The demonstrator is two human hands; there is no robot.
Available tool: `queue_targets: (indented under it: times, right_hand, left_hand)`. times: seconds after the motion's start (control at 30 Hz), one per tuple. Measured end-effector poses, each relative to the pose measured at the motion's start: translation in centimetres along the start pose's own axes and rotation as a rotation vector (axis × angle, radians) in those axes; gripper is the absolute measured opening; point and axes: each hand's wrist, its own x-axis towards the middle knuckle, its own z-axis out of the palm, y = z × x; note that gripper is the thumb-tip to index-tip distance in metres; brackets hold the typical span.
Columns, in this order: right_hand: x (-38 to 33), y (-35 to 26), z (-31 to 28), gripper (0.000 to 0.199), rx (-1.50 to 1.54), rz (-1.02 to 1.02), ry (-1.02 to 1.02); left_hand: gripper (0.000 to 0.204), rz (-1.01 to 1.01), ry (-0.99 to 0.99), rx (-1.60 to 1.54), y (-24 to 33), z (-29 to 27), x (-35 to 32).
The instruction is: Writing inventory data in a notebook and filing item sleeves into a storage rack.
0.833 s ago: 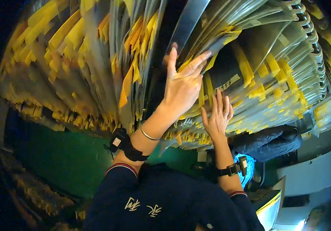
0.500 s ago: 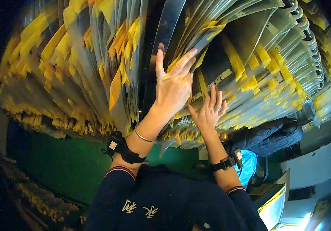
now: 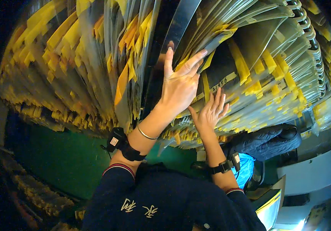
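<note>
Hanging clear and dark sheets with yellow tabs surround both my hands. My left hand (image 3: 179,88) reaches highest, its fingers stretched out and spread. Some of its fingers lie against the edge of a dark sheet bundle (image 3: 215,40); another points up beside a dark glossy strip (image 3: 181,25). Lower and to the right, my right hand (image 3: 208,115) is open with its fingers apart. Its fingertips are at a dark sheet carrying a pale handwritten label (image 3: 224,81). Whether they press on it, I cannot tell.
Metal rings (image 3: 311,42) hold sheets at the upper right. More tabbed sheets (image 3: 58,57) hang densely on the left. A dark padded jacket (image 3: 267,140) and a blue bag (image 3: 244,169) are at right, above a green floor (image 3: 61,161). Lower right stands a white panel (image 3: 307,171).
The sheets and strip appear shifted slightly rightward in the picture. Both hands keep nearly the same pose against the sheets.
</note>
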Motion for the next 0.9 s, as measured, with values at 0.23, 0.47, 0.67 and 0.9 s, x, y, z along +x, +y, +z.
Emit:
queue_targets:
  times: [0.23, 0.47, 0.67, 0.9]
  right_hand:
    - [-0.3, 0.3, -1.0, 0.063, 0.017, -0.042, 0.017]
    - [-0.6, 1.5, -1.2, 0.046, 0.037, -0.147, -0.030]
    - [-0.4, 1.3, -1.5, 0.051, -0.043, -0.159, -0.070]
    - [-0.3, 1.0, -0.8, 0.048, -0.076, -0.122, -0.037]
  left_hand:
    - [0.013, 0.001, -0.139, -0.017, 1.7, 0.7, -1.3]
    - [0.010, 0.006, -0.198, 0.129, 1.3, 2.5, -5.5]
    - [0.029, -0.038, -0.254, 0.130, 2.1, 3.1, -6.7]
    - [0.026, -0.093, -0.131, 0.218, 2.6, 5.8, -8.4]
